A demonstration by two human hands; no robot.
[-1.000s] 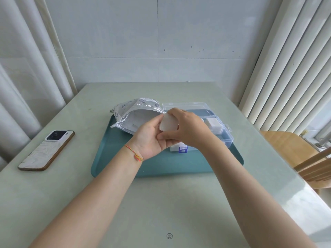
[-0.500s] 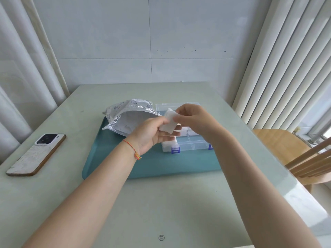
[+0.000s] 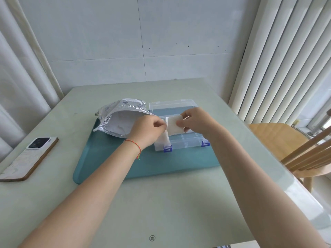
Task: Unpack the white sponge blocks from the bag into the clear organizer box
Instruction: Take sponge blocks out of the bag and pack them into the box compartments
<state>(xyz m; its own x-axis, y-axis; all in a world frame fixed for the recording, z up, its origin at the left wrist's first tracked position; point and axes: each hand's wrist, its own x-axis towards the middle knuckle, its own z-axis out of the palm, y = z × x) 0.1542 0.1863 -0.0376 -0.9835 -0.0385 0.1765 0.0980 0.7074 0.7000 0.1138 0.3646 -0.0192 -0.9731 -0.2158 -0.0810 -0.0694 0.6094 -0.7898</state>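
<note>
On the pale green worktop (image 3: 161,203), a teal tray (image 3: 143,165) carries the open foil bag (image 3: 121,120) and clear organizer box (image 3: 186,140), above which both hands, right (image 3: 198,122) and left (image 3: 148,129), pinch a white sponge block (image 3: 172,123), so unpacking looks midway, the bag's remaining contents unclear.

Head cam, wide-angle, looks fwd/down over table (image 3: 161,203), hands close.

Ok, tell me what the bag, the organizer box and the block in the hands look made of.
Bag: silvery foil-like plastic film, going by its crinkles and glints.
Organizer box: clear rigid plastic, since the teal tray shows through; blue latches.
Block: white, matte, likely sponge or foam; pinched by the right hand.
</note>
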